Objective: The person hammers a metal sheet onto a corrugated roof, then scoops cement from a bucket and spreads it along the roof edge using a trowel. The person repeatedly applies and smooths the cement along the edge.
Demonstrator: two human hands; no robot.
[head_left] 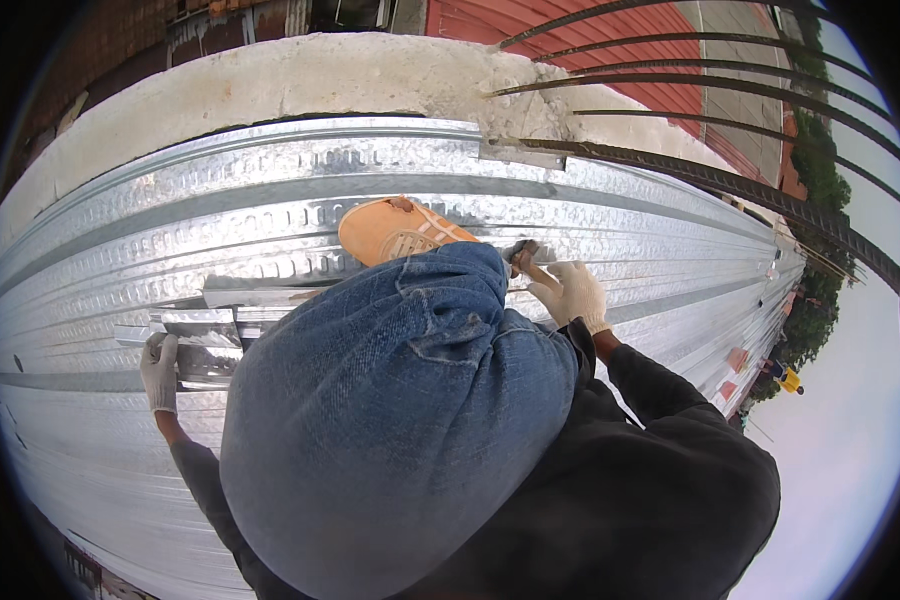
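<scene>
My gloved left hand (159, 368) grips the near left part of a short, bent strip of shiny metal (195, 330), which lies on the ribbed metal decking (120, 260). My gloved right hand (572, 295) is closed on a wooden-handled tool, apparently a hammer (525, 262), whose dark head is beside my orange shoe (380, 230). My bent leg in blue jeans (390, 400) hides the middle of the decking and part of the strip.
A pale concrete beam (300, 75) borders the decking's far edge, with long rebar rods (730, 170) jutting from it toward the upper right. Beyond are a red corrugated sheet (560, 40) and trees. A person in yellow (787, 376) is at the far right.
</scene>
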